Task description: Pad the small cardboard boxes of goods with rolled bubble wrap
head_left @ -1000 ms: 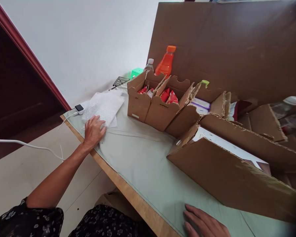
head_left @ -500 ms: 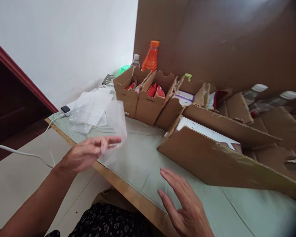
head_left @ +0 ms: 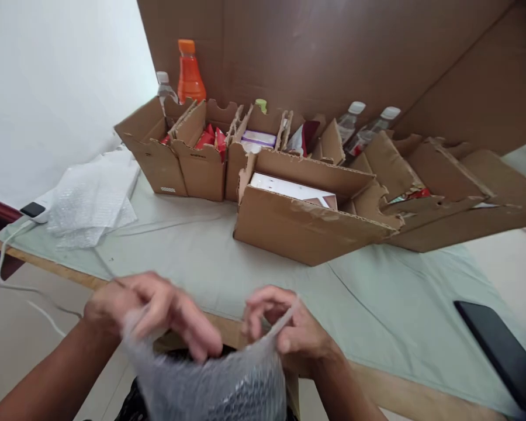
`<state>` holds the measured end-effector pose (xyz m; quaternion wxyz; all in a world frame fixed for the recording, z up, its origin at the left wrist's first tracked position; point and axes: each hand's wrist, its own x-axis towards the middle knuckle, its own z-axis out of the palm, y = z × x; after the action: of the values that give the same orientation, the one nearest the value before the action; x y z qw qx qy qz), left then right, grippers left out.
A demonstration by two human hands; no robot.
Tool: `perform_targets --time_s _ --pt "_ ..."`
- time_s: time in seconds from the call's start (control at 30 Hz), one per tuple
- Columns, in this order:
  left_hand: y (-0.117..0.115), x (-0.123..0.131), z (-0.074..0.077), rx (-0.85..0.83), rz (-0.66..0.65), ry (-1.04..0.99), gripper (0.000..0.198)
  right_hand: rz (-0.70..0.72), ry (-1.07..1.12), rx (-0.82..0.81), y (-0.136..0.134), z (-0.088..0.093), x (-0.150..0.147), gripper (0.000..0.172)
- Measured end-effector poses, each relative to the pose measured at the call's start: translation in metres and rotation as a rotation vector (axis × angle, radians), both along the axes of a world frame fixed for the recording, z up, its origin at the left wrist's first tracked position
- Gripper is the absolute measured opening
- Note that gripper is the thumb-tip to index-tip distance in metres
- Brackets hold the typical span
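A clear bubble-wrap bag (head_left: pixel 219 383) hangs between my two hands at the table's front edge, its upper rim stretched between them. My left hand (head_left: pixel 158 310) pinches the bag's left corner, blurred by motion, with the fingers bent over the opening. On the other side, my right hand (head_left: pixel 284 324) grips the right corner between thumb and curled fingers. Nothing can be made out inside the bag. At the table's left lies a loose pile of bubble-wrap bags (head_left: pixel 92 193).
Cardboard bins (head_left: pixel 204 169) stand in a row at the back, holding red packets and boxes. A cardboard box (head_left: pixel 307 231) with a white carton sits in front of them. An orange bottle (head_left: pixel 190 73) and clear bottles rise behind. A black phone (head_left: pixel 499 351) lies at right; a cabled device (head_left: pixel 34 210) at left.
My left hand has brought the bag from the pile towards me, and my right hand has taken hold of its other corner. The view has swung to the right.
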<state>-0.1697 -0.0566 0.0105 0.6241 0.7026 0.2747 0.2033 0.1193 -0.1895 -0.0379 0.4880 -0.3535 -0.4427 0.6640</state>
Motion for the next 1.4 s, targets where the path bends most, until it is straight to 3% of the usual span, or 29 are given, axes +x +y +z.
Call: perform_targets --time_s 0.07,0.13,0.23,0.3,0.4,0.5,0.57,0.63,0.7,0.77,0.87,1.03,1.17,1.3,1.4 --pt "0.003 0.019 0.009 -0.251 -0.064 -0.052 0.052 -0.153 0.024 0.037 -0.024 0.004 0.006 0.034" --pt "0.006 0.034 0.009 -0.282 -0.004 -0.054 0.034 -0.307 -0.107 0.059 -0.048 0.008 0.013 0.030" --pt "0.008 0.056 -0.003 -0.003 0.115 0.066 0.025 -0.559 -0.472 -0.001 -0.070 0.013 0.023 0.023" --pt "0.010 0.073 -0.014 0.167 0.161 0.166 0.024 -0.724 -0.743 -0.011 -0.066 0.012 0.031 0.019" --pt "0.016 0.097 -0.030 0.343 0.265 0.263 0.024 -0.871 -1.099 0.123 -0.040 0.002 0.048 0.017" --pt "0.023 0.110 -0.042 0.442 0.349 0.313 0.026 -0.963 -1.283 0.272 -0.019 -0.007 0.062 0.016" --pt "0.021 0.107 -0.048 0.481 0.409 0.331 0.033 -1.081 -1.371 0.391 -0.021 -0.008 0.061 0.017" --pt "0.010 0.099 -0.053 0.628 0.477 0.333 0.049 -1.164 -1.455 0.512 -0.036 -0.007 0.050 0.029" --pt "-0.008 0.089 -0.058 0.853 0.426 0.306 0.060 -1.048 -1.503 0.553 -0.051 -0.008 0.035 0.038" --pt "-0.026 0.082 -0.064 1.003 0.196 0.304 0.057 -0.767 -1.548 0.523 -0.060 -0.014 0.022 0.037" --pt "-0.040 0.077 -0.077 0.978 -0.138 0.387 0.052 -0.459 -1.602 0.437 -0.062 -0.026 0.018 0.034" --pt "-0.036 0.074 -0.078 0.921 -0.233 0.432 0.060 -0.460 -1.539 0.452 -0.090 -0.021 0.041 0.042" --pt "-0.040 0.062 -0.065 0.928 -0.268 0.364 0.071 -0.260 -1.566 0.481 -0.128 -0.012 0.039 0.059" --pt "-0.046 0.048 -0.058 0.911 -0.372 0.377 0.088 -0.325 -1.572 0.524 -0.133 -0.021 0.024 0.038" --pt "-0.048 0.037 -0.058 0.917 -0.406 0.397 0.094 -0.390 -1.417 0.589 -0.124 -0.022 0.023 0.037"
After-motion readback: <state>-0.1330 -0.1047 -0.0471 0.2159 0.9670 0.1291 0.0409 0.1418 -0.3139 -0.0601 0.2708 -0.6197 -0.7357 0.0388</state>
